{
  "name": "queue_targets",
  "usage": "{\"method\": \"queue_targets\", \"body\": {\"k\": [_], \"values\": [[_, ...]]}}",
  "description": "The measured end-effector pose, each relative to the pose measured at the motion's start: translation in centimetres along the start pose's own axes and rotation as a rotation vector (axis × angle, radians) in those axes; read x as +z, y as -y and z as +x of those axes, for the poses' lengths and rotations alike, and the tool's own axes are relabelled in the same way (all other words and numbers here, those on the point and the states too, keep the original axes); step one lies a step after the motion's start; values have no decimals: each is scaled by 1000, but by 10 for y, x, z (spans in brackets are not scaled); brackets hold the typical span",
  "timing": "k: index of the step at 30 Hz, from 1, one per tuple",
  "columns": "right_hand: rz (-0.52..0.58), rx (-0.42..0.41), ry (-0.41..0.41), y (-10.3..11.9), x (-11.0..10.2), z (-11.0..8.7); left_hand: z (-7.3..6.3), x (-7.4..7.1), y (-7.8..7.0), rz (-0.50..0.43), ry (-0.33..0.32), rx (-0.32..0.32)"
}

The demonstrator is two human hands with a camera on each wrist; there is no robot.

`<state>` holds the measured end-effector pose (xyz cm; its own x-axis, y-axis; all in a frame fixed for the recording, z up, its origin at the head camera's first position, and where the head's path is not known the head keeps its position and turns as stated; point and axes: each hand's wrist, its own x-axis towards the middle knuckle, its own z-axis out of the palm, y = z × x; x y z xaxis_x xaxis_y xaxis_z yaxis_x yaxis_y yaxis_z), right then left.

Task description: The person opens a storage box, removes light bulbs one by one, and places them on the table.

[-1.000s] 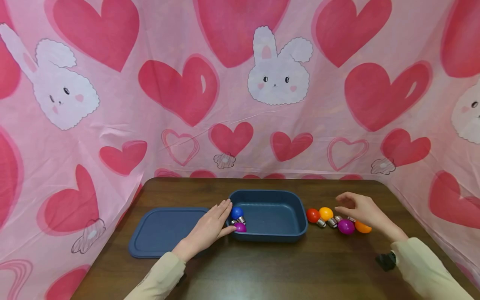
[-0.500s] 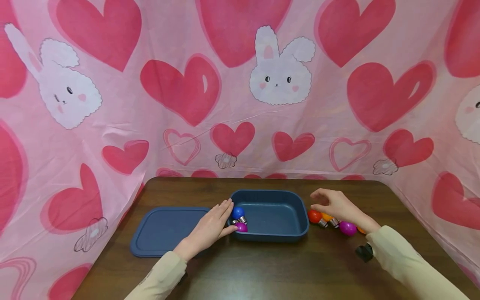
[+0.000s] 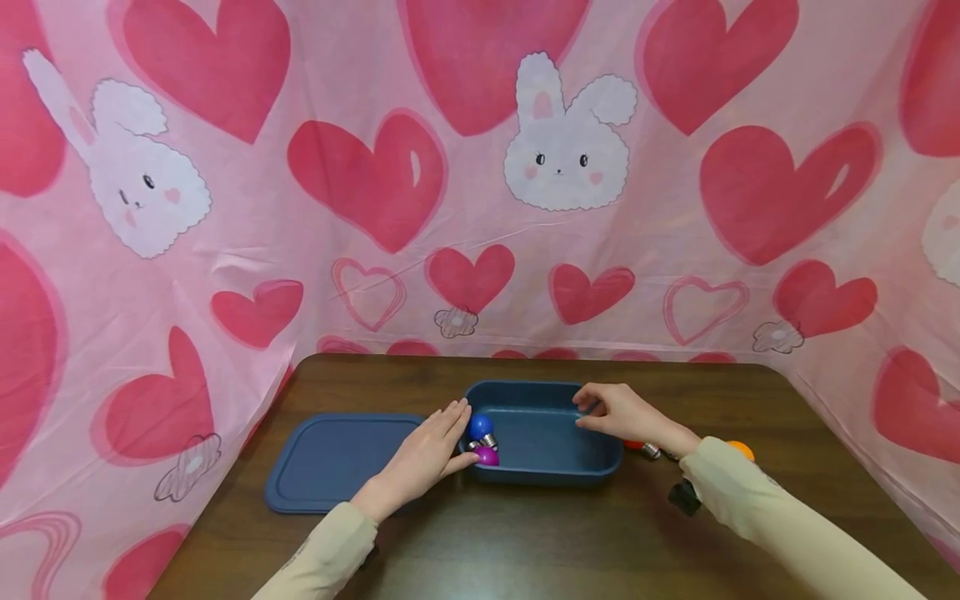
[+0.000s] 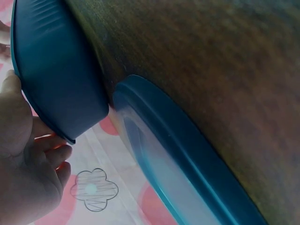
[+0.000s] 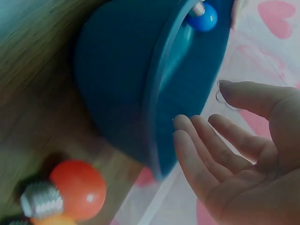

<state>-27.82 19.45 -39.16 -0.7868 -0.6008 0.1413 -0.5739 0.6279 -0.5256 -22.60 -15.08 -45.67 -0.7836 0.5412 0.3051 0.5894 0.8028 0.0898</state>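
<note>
A dark blue rectangular box (image 3: 540, 476) stands on the table, with a blue light bulb (image 3: 481, 427) and a purple light bulb (image 3: 488, 457) at its left end. My left hand (image 3: 426, 450) rests along the box's left rim, its fingers fairly straight. Over the right end of the box hovers my right hand (image 3: 626, 415), fingers loosely bent; the right wrist view shows nothing between thumb and fingers. Just right of the box lies a red light bulb (image 5: 79, 190), partly covered by that hand in the head view.
A flat blue lid (image 3: 337, 467) lies left of the box, partly under my left arm. An orange bulb (image 3: 741, 450) shows behind the right sleeve, which hides other bulbs. Behind the table (image 3: 510, 542) hangs a pink cloth with hearts and rabbits.
My right hand has moved left, from above the loose bulbs to over the box's right end. My left hand stays on the rim, and the two bulbs inside have not moved.
</note>
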Motion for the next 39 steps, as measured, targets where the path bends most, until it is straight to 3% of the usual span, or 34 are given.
{"method": "queue_targets", "body": {"k": [7, 31, 39], "values": [[43, 21, 71, 9, 15, 22, 1, 1, 0, -12, 5, -12], [34, 82, 185, 48, 58, 80, 1, -2, 0, -13, 6, -13], [42, 163, 229, 57, 66, 96, 1, 0, 0, -6, 10, -16]]}}
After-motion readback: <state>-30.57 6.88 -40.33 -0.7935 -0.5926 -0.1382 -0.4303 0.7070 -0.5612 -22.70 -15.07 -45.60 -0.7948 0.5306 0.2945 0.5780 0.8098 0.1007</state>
